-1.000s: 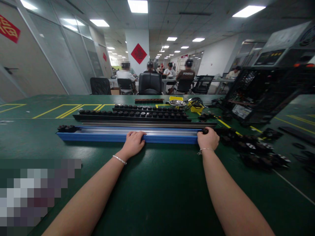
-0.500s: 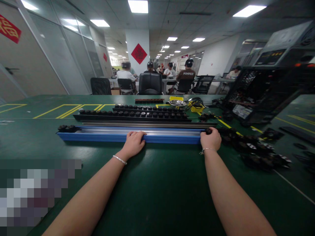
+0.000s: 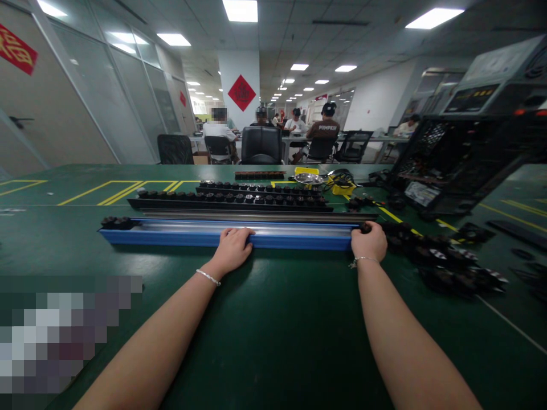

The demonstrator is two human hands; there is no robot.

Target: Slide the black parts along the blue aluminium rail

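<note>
Left hand (image 3: 233, 247): palm down, fingers hooked over the near wall of the blue channel (image 3: 171, 236), about mid-length. Right hand (image 3: 368, 242): curled into a loose fist at the channel's right end, with a small black part (image 3: 364, 228) showing at the fingertips. Can't tell if I'm gripping it or only touching it. Hands are well apart, a thin bracelet on each wrist.

The channel is long, straight and open-topped, with blue walls and a shiny metal floor. It lies crosswise in front of me on the green mat (image 3: 273, 330). The floor is bare along nearly its whole length, and a few black parts (image 3: 113, 222) sit at the left end.

The mat is matte and flat, and the stretch between the channel and me is open. There is more open mat to the left, marked with yellow lines (image 3: 111, 191).

The right side is crowded: a loose pile of black parts (image 3: 444, 262) starts just beside my right hand and runs toward me. Beyond it is a black perforated chassis (image 3: 453, 165).

Just behind the channel lies a thin grey bar (image 3: 256, 217), parallel and close to it. Behind that are two black strips (image 3: 231, 200), each carrying a row of round black knobs. Farther back are a shiny metal bowl (image 3: 308, 179) and a yellow box (image 3: 306, 171); I can't see what is in either.
</note>
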